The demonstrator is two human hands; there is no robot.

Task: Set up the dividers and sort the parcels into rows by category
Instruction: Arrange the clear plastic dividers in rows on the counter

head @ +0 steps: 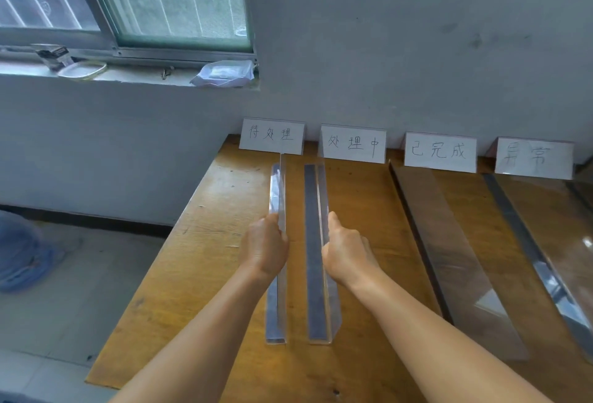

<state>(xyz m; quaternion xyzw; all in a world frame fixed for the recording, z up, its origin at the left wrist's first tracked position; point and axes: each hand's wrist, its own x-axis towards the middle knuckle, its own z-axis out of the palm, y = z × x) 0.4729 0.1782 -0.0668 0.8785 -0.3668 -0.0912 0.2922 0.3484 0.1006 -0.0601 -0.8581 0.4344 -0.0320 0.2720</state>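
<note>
Head view. Left hand [267, 243] gripping left clear acrylic divider [278, 242] mid-length; right hand [345, 253] gripping right clear acrylic divider [317, 242] likewise. Both dividers lengthwise on wooden table [199, 242], parallel, narrow lane between, far ends under handwritten label cards [272, 136] at wall. Likely held mid-length to slide straight and set row width under cards. Two more dividers [449, 242] lying farther right. No parcels visible. Left table edge near left divider; open tabletop between the pairs.
</note>
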